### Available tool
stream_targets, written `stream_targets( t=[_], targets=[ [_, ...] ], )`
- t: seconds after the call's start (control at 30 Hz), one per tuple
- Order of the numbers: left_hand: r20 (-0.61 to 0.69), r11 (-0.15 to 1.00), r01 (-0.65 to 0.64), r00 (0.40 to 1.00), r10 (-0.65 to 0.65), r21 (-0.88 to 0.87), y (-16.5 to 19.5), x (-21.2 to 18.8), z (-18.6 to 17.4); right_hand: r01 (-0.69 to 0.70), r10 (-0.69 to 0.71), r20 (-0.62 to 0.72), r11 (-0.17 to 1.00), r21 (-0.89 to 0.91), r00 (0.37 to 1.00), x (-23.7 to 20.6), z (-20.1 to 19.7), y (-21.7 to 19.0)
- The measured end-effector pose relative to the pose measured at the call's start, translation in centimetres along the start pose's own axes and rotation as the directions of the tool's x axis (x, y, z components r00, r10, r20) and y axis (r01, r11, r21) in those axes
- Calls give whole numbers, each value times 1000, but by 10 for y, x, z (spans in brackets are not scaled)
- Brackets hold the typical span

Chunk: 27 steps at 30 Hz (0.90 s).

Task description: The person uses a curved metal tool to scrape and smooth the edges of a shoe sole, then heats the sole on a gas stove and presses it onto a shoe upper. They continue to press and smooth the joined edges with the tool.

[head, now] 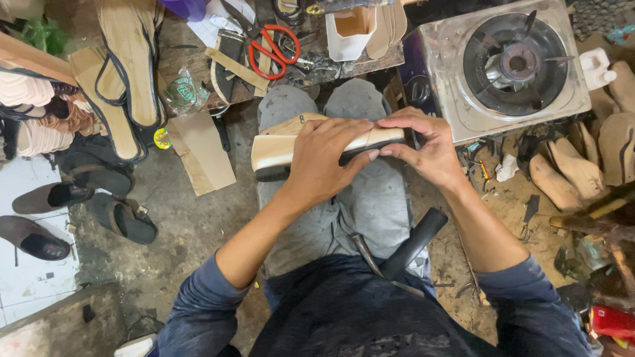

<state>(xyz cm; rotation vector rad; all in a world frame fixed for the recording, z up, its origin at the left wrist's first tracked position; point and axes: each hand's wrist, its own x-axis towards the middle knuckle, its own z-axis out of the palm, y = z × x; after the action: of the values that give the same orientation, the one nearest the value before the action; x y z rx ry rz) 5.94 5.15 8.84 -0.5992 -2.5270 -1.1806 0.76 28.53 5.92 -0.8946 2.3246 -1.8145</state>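
Note:
A beige shoe sole with a dark underside (274, 153) lies across my knees, held sideways. My left hand (324, 158) wraps over its middle, fingers pressing along the top edge. My right hand (423, 147) pinches the right end of the sole between thumb and fingers. A black-handled hammer (411, 243) rests on my lap between my forearms, next to a thin metal tool (365, 254).
A single-burner gas stove (506, 66) stands at the upper right. Red-handled scissors (270, 49) and a white container (349, 30) lie on the low board ahead. Stacked soles and sandals (122, 79) fill the left; wooden shoe lasts (572, 175) sit at the right.

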Motion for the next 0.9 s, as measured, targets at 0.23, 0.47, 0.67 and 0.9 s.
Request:
stream_targets(
  t=[0.23, 0.47, 0.67, 0.9],
  targets=[
    [-5, 999, -8, 1000, 8, 42, 1, 4, 5, -55, 54, -78, 998, -8, 995, -11, 4, 16],
    [4, 998, -26, 1000, 26, 55, 1, 8, 4, -163, 178, -54, 963, 215, 983, -12, 2, 19],
    [23, 997, -15, 1000, 14, 74, -2, 6, 8, -183, 195, -44, 964, 194, 980, -14, -1, 22],
    [-134, 997, 15, 991, -24, -69, 8, 16, -6, -96, 112, -25, 933, 346, 993, 18, 5, -20]
  ],
)
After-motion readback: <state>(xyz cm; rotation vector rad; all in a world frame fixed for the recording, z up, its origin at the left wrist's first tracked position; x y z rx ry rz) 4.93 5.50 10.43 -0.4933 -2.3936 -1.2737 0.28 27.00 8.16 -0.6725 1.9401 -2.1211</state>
